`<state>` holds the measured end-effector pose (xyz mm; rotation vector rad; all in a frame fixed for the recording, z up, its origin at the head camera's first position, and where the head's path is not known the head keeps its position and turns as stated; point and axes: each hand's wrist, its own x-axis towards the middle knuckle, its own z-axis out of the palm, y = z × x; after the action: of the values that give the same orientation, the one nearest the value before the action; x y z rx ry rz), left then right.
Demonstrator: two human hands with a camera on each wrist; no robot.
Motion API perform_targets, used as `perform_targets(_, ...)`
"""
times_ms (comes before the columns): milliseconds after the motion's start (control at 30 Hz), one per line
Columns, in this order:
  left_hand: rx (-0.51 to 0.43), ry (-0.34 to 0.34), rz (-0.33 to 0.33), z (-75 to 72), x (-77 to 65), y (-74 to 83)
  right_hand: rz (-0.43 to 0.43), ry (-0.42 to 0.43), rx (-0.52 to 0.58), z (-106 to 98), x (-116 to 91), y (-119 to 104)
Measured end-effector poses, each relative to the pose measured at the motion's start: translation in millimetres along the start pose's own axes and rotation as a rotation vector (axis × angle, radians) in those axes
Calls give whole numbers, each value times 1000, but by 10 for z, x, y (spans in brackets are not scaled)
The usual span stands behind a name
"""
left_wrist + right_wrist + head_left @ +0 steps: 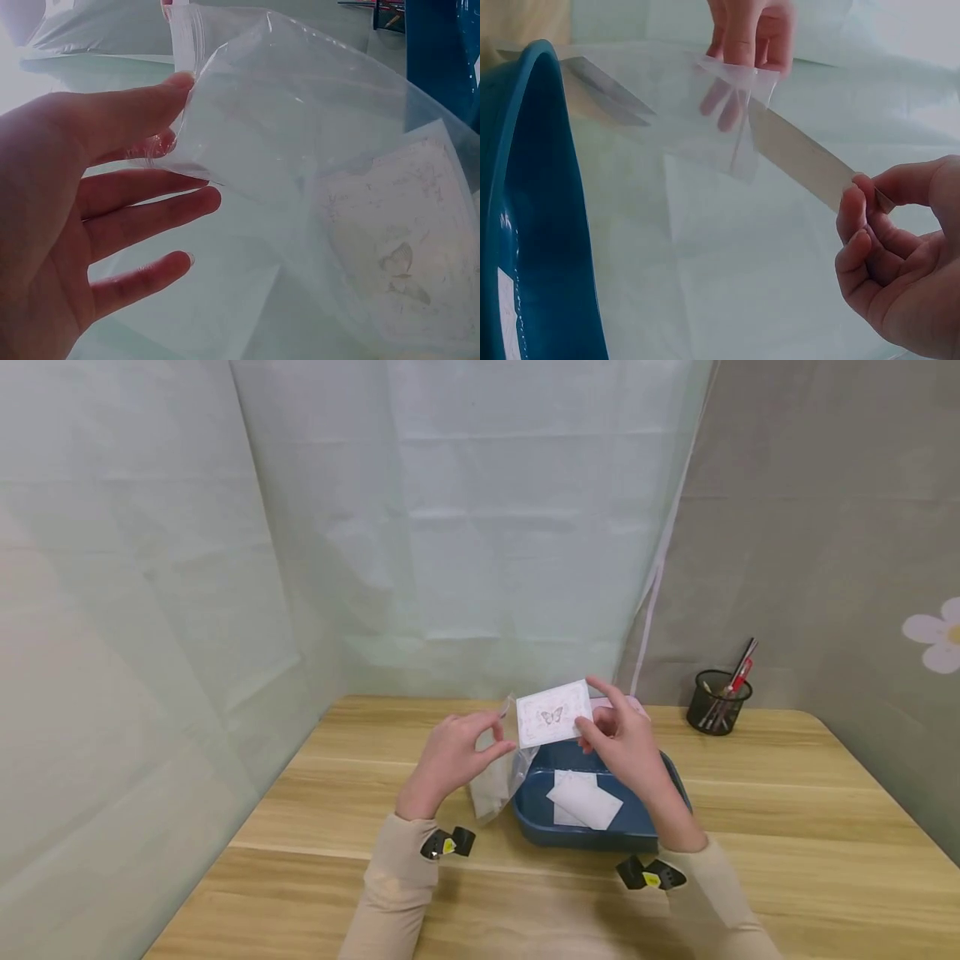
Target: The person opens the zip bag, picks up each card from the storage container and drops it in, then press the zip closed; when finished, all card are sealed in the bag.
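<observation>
A clear zip bag (255,97) hangs from my left hand (461,752), its thumb and index finger pinching the bag at the mouth while the other fingers stay spread. Inside the bag lies a white card (397,247) with a butterfly print. Thumb and fingers of my right hand (618,739) pinch another white butterfly card (555,714) by its right end. In the right wrist view that card (802,154) is seen almost edge-on, its far end at the bag's mouth. Below the hands, white cards (585,802) lie in a blue tray (585,838).
A black mesh pen cup (717,703) with pens stands at the back right of the wooden table (787,793). Something pink (636,706) shows behind the right hand. Pale curtains (480,527) hang around the table's back and left side.
</observation>
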<state>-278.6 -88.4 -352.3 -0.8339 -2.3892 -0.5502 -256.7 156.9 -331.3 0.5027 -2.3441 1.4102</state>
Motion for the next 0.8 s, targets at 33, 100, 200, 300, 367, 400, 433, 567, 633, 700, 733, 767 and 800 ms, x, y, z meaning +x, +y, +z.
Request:
perform_targets(33, -1, -4, -3, 0, 0, 1, 1, -3, -2, 6, -4, -1)
perform_targets(100, 0, -7, -4, 1, 1, 4, 1, -3, -2, 15, -12, -6)
perform_targets(200, -1, -14, -11, 0, 1, 14, -7, 7, -23, 23, -15, -5)
perform_targets(300, 2, -20, -11, 6, 2, 22, -31, 36, -67, 29, -12, -1)
perform_targets(367, 2, -26, -7, 10, 8, 31, -46, 56, -100, 27, -10, 7)
perform_targets(400, 3, -30, -5, 14, 11, 32, -51, 66, -119, 27, -10, 13)
perform_targets(433, 4, -32, -3, 18, 12, 33, -56, 74, -133, 27, -10, 17)
perform_targets(567, -6, -38, -5, 28, 11, 36, -59, 84, -165, 36, -16, 24)
perform_targets(633, -11, -36, -2, 31, 8, 39, -53, 66, -161, 50, -22, 16)
perform_targets(700, -10, -37, 2, 35, 7, 44, -43, 31, -140, 74, -30, 5)
perform_targets(733, -8, -37, 5, 39, 8, 46, -39, 9, -127, 90, -34, -1)
perform_targets(767, -7, -39, 7, 44, 9, 49, -37, -14, -115, 107, -39, -5)
perform_targets(800, -8, -40, 9, 49, 11, 51, -37, -35, -109, 126, -43, -9)
